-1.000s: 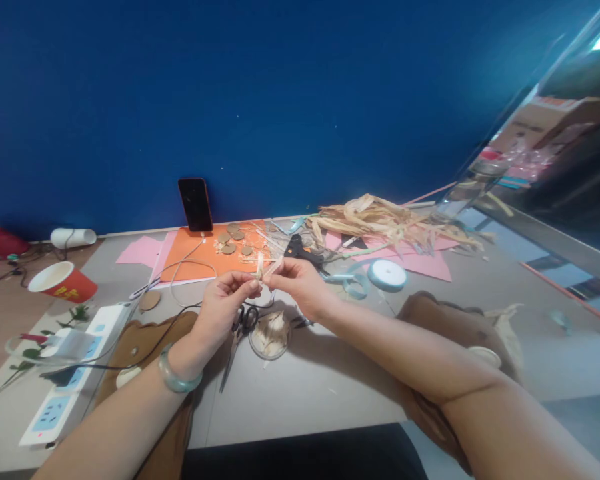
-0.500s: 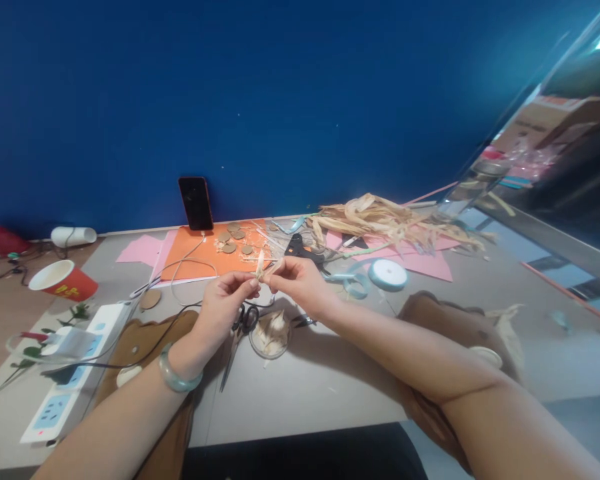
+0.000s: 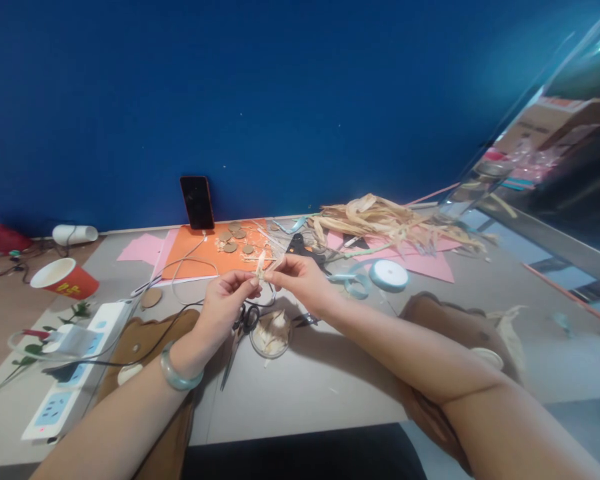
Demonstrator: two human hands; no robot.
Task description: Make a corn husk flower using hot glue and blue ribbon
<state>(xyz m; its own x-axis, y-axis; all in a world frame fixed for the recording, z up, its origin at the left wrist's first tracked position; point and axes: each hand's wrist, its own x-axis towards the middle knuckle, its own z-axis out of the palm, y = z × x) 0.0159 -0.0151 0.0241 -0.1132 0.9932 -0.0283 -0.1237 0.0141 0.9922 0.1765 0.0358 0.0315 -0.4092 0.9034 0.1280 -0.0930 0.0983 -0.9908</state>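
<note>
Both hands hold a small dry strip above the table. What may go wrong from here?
The dry strip is pinched only by fingertips of the left hand and right hand, so it may tear or slip. The scissors lie close below the left hand; lowering it might hit them. The white cable loops nearby and might snag.

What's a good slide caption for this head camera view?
Left hand and right hand pinch a dried husk strip above a clear dish beside scissors.

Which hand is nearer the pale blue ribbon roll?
Right. The right hand sits just left of the ribbon roll; the left hand is farther left, past the right one. Both pinch a husk strip.
</note>
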